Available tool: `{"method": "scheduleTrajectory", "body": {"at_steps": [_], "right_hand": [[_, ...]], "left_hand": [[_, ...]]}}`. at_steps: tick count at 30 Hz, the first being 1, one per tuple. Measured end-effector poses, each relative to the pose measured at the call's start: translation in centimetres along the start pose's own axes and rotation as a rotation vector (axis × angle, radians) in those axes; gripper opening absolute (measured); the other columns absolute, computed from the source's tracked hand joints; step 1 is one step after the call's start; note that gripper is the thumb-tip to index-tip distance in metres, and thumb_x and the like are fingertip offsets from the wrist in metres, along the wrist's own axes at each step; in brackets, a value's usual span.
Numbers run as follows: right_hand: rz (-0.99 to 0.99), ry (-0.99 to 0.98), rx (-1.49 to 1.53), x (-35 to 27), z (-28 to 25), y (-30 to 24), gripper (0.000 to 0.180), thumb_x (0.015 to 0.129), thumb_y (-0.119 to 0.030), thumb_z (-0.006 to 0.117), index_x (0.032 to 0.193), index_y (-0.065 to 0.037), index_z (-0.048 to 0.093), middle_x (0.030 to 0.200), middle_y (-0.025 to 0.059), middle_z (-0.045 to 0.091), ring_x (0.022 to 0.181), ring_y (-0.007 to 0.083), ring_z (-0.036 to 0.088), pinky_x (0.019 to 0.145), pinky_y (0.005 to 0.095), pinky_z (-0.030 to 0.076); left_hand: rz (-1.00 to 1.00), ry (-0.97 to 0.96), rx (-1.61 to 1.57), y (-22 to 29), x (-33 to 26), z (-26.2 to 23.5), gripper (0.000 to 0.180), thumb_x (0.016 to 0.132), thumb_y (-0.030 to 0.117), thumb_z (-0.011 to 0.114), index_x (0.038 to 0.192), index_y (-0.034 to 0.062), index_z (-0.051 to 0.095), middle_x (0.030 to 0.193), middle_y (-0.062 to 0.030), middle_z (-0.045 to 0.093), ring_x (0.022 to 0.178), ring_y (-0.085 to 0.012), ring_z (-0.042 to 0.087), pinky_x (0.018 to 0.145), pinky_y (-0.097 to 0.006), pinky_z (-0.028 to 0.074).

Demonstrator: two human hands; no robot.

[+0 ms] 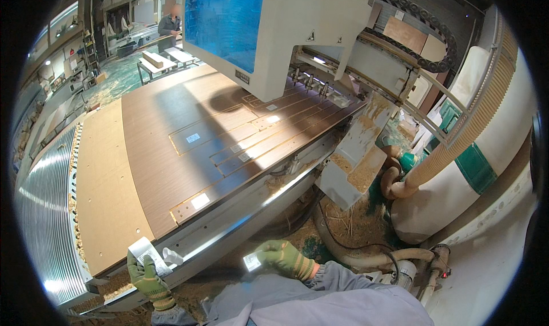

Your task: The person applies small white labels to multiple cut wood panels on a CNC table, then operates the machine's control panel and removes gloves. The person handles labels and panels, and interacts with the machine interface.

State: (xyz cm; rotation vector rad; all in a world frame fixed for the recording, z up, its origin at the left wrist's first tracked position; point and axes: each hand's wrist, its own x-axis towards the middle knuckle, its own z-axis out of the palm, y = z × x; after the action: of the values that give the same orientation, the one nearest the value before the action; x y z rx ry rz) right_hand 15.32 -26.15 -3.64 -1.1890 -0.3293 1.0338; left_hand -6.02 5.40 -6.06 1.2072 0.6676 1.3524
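Observation:
My left hand [150,283], in a green knit glove, is closed on a curling strip of white labels [150,253] by the near edge of the machine bed. My right hand [289,258], gloved alike, pinches one small white label [251,262] in front of my body, apart from the bed. Beyond the hands lies a brown wood-grain panel [154,171] with routed grooves outlining rectangular parts. Stuck on it are a white label [200,201] near the front edge, another label [193,138] farther back, and several more among the grooves.
A CNC router gantry [280,46] with a blue window spans the panel, its spindle tools [309,84] above the far right end. Metal slats [48,211] border the left. Dust hoses [452,148], a motor [405,273] and sawdust are at right. A person [170,26] stands far back.

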Motion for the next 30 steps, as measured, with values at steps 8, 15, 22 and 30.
{"method": "scheduleTrajectory", "body": {"at_steps": [8,15,22,30], "right_hand": [[0.005,-0.061,0.077,0.7,-1.3,1.3,0.018,0.096,-0.012,0.07,0.111,-0.001,0.071,0.094,-0.0011,0.07,0.084,0.0082,0.064,0.073,0.0238,0.052],[0.032,-0.04,0.05,0.6,-0.6,1.0,0.016,0.093,-0.011,0.069,0.107,-0.004,0.07,0.097,0.0036,0.07,0.086,0.0121,0.065,0.078,0.0272,0.054],[0.075,0.07,0.025,0.8,0.0,-0.8,0.018,0.091,-0.015,0.072,0.106,-0.004,0.072,0.091,0.0032,0.07,0.081,0.0116,0.065,0.072,0.0273,0.053],[0.089,0.183,0.088,2.5,-5.0,-4.4,0.023,0.095,-0.019,0.074,0.109,-0.001,0.071,0.09,0.0041,0.072,0.074,0.0099,0.064,0.065,0.0239,0.054]], "left_hand": [[0.017,-0.013,0.026,-0.1,-0.3,0.4,0.047,0.096,0.001,0.063,0.141,-0.0066,0.051,0.117,-0.0152,0.068,0.095,-0.0187,0.069,0.073,-0.032,0.063],[0.028,-0.054,0.007,1.6,-0.2,2.0,0.046,0.096,0.001,0.062,0.14,-0.0057,0.051,0.115,-0.0178,0.068,0.087,-0.0218,0.071,0.07,-0.036,0.064],[0.009,-0.188,-0.043,2.1,0.4,5.5,0.049,0.096,0.006,0.067,0.14,-0.0051,0.051,0.113,-0.0155,0.068,0.089,-0.023,0.07,0.074,-0.037,0.063],[0.046,-0.306,0.067,1.2,3.5,15.7,0.049,0.092,0.006,0.069,0.137,-0.009,0.055,0.118,-0.0126,0.067,0.098,-0.0176,0.065,0.082,-0.03,0.056]]}}
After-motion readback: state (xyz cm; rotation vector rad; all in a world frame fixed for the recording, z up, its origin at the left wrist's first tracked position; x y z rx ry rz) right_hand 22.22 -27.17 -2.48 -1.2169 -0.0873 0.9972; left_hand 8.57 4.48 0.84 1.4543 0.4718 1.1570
